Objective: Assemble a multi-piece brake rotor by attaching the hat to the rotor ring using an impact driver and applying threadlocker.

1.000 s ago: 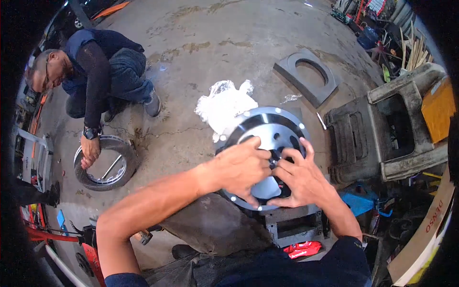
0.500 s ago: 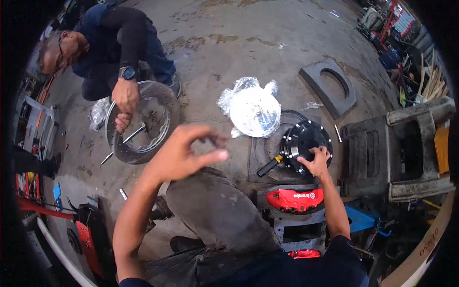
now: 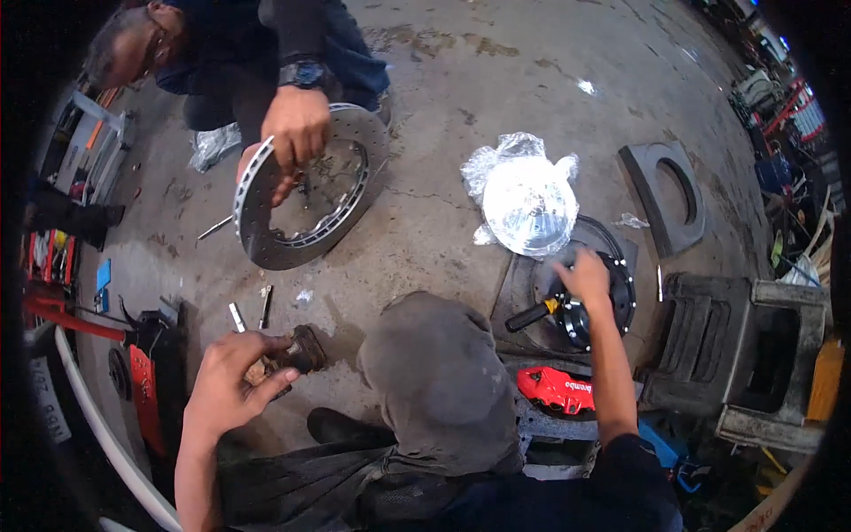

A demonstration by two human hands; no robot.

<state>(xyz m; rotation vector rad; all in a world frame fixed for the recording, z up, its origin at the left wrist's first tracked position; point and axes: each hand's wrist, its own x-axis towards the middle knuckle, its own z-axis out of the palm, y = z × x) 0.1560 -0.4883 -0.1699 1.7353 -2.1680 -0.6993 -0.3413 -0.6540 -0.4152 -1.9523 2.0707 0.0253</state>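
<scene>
My right hand (image 3: 587, 282) is over a black round hub (image 3: 622, 293) ringed with silver bolts; its fingers are blurred, so any grip is unclear. A black-handled tool with a yellow collar (image 3: 532, 316) lies against the hub's left side. To the lower left, my left hand (image 3: 232, 379) is open, thumb apart from curved fingers, close to a worn dark shoe (image 3: 307, 348). A red brake caliper (image 3: 557, 390) rests below the hub. At upper left, a co-worker's hand (image 3: 297, 129) reaches into a tilted, drilled brake disc (image 3: 259, 222).
A round part in clear plastic wrap (image 3: 530, 206) lies beyond the hub. A grey foam block with a round hole (image 3: 665, 195) is at the right, above a dark plastic step stool (image 3: 745, 341). Small metal tools (image 3: 265, 307) lie on the floor near the shoe.
My left hand has moved down and left, from above my knee toward the shoe. My right hand has shifted up on the hub. The co-worker's disc is tilted up more steeply.
</scene>
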